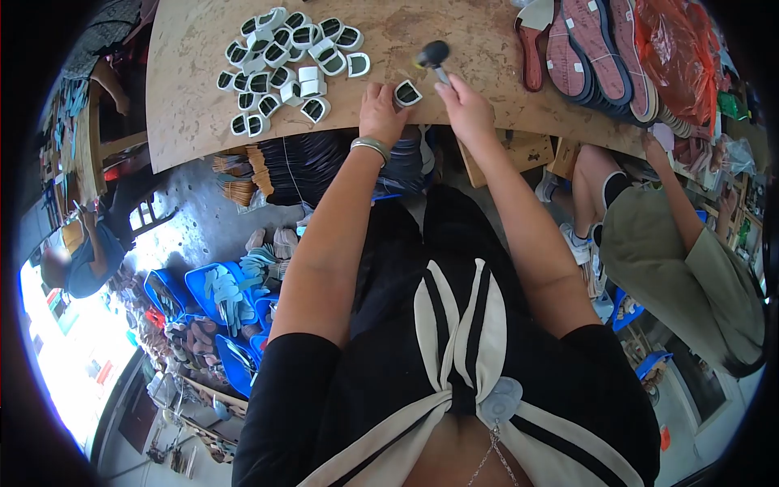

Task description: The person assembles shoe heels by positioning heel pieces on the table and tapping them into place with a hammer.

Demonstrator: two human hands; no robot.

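On the worn wooden table, my left hand (381,114) grips the near left edge of a white shoe heel (407,93) with a dark upper face. My right hand (470,109) is closed round the handle of a mallet (433,55). Its black head is raised a little beyond the heel and to its right, apart from it. To the left of my left hand lies a loose pile of several similar white heels (276,57), most with their dark faces showing.
Stacked reddish soles (565,57) and a red plastic bag (677,61) fill the table's right end. A co-worker (673,252) sits at the right; another person (89,252) is far left. Dark stacked soles (304,166) lie under the table edge, with blue bins (219,292) behind.
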